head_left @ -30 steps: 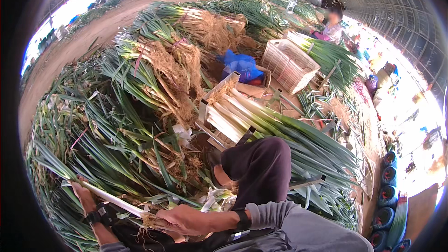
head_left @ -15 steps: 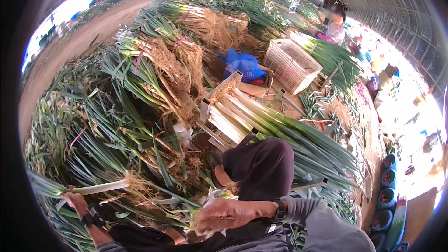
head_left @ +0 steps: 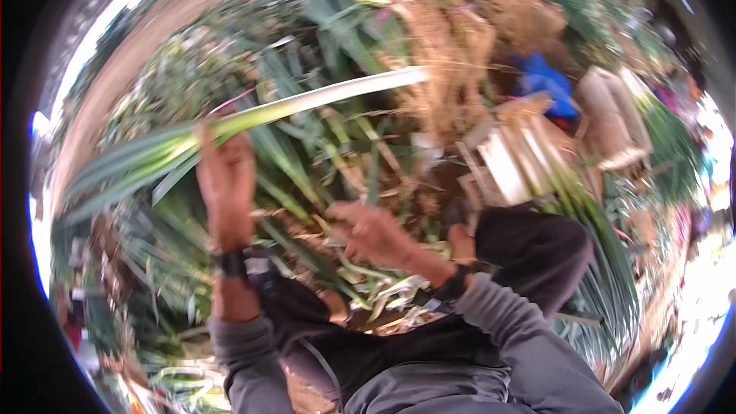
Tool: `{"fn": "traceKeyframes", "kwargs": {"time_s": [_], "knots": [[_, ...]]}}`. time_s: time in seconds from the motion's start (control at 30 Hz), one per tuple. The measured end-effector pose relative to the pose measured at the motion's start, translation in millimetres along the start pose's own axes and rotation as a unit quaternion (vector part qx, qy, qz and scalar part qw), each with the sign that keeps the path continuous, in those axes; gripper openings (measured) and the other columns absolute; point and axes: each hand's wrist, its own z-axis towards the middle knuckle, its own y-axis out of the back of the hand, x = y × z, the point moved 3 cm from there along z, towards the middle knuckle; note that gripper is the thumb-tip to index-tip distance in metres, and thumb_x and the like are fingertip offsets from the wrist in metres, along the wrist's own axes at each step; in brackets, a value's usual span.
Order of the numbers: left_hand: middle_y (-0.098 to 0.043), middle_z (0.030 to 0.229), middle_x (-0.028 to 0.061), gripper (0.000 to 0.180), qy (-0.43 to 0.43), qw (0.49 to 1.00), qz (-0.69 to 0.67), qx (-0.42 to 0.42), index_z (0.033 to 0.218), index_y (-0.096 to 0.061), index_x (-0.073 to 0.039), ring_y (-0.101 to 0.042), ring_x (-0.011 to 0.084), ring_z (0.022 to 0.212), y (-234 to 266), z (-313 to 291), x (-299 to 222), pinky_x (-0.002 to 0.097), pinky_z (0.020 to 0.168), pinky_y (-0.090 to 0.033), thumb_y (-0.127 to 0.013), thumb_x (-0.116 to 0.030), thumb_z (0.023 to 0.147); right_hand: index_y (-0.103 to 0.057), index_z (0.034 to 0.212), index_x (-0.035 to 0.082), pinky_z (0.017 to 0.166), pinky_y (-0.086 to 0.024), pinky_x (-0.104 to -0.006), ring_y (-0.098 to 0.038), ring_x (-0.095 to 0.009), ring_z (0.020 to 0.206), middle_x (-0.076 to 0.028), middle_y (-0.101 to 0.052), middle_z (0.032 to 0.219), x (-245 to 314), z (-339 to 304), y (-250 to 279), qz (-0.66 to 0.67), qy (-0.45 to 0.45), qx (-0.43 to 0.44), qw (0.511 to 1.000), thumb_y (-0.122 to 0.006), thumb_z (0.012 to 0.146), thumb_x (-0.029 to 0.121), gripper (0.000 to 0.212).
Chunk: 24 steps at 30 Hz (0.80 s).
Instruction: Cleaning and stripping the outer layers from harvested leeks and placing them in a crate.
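Note:
My left hand (head_left: 228, 172) is raised and closed around the green part of a long green onion (head_left: 337, 92). Its white stalk points right, and the thin roots at its end overlap the rooty bundles behind. The leaves trail off to the left past my fist. My right hand (head_left: 372, 234), a little blurred, hovers over the loose leaves with fingers stretched and apart; I see nothing in it. Right of it, trimmed green onions (head_left: 537, 155) lie in a wooden frame (head_left: 473, 155), white ends toward the upper left, leaves spreading down past my knee.
Unpeeled bundles with brown roots (head_left: 433, 46) are heaped beyond my hands. A blue plastic bag (head_left: 546, 84) and a pale plastic crate (head_left: 613, 119) stand at the upper right. Loose leaves (head_left: 169, 261) cover the ground at left. My bent knee (head_left: 537, 249) is beside the frame.
The view has swung left, so the scene sits farther right and is blurred. My left hand has lifted the green onion up and inward. My right hand has moved forward, its fingers spread.

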Motion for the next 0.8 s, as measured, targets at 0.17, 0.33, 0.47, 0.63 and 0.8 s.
{"fn": "traceKeyframes", "kwargs": {"time_s": [0.17,0.33,0.47,0.63,0.8], "knots": [[-0.064,0.112,0.0038,0.03,0.049,0.995,-0.064,-0.066,0.113,-0.061,-0.011,-0.058,0.0185,0.113,-59.3,-2.1,51.3,0.0359,0.104,-0.046,-0.071,-0.032,0.093,-0.06,0.119,-0.004,0.056,-0.057,-0.0227,-0.07,-0.014,0.073,-0.011,-0.066,0.106,8.6,77.6,33.0,0.432,-0.15,-0.154,0.876,-0.062,0.099,0.037,0.046],[-0.062,0.124,0.0069,0.031,0.113,0.99,-0.056,0.062,0.127,-0.056,-0.01,-0.056,0.0199,0.118,-88.6,-14.2,75.3,0.0367,0.108,-0.041,-0.061,-0.024,0.1,-0.068,0.094,-0.001,0.056,-0.059,-0.0225,-0.069,-0.015,0.066,-0.01,-0.07,0.078,33.1,120.2,26.7,0.609,-0.115,-0.22,0.753,-0.074,0.09,0.038,0.039],[-0.059,0.131,0.0105,0.048,0.131,0.984,0.004,0.123,0.141,-0.046,-0.005,-0.053,0.022,0.125,-94.7,-19.7,80.9,0.0398,0.114,-0.036,-0.06,-0.027,0.101,-0.069,0.09,0.0,0.054,-0.058,-0.0236,-0.067,-0.013,0.061,-0.011,-0.07,0.076,52.9,114.4,39.9,0.616,-0.108,-0.227,0.746,-0.072,0.092,0.027,0.027],[-0.061,0.128,0.0129,0.061,0.244,0.955,0.115,0.126,0.147,-0.041,-0.004,-0.058,0.0243,0.119,-86.9,-27.9,87.1,0.0421,0.109,-0.042,-0.059,-0.039,0.1,-0.069,0.091,0.0,0.064,-0.057,-0.0274,-0.064,-0.013,0.064,-0.009,-0.069,0.081,59.7,78.9,179.4,0.248,0.039,-0.343,0.905,-0.065,0.097,0.027,0.028],[-0.069,0.109,0.0057,0.055,0.244,0.947,0.203,0.055,0.141,-0.051,-0.003,-0.065,0.0153,0.099,-71.6,-25.8,89.5,0.0334,0.095,-0.051,-0.063,-0.036,0.099,-0.062,0.094,-0.002,0.054,-0.049,-0.0278,-0.061,-0.012,0.065,-0.007,-0.065,0.075,132.0,0.6,372.6,-0.263,0.051,-0.47,0.841,-0.066,0.094,0.02,0.023]]}}
